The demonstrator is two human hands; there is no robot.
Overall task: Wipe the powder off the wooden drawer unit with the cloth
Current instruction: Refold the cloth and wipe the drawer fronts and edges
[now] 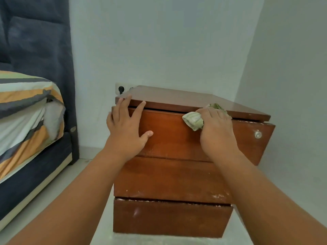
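The wooden drawer unit (169, 177) stands in front of me with three drawer fronts. My left hand (126, 128) lies flat with spread fingers on the top drawer's left end, fingertips at the top's edge. A bunched pale green cloth (193, 120) is gripped in my right hand (216, 131), pressed against the top drawer's upper edge, right of centre. White powder streaks (216, 196) show along the middle drawer's lower edge and on the bottom drawer (136, 212). A small round knob (258, 134) sits at the top drawer's right end.
A bed with a striped cover (26, 112) and dark blue base stands to the left. A wall socket (120, 88) is behind the unit's left rear corner. Pale walls close in behind and to the right. Light floor (53, 197) lies between bed and unit.
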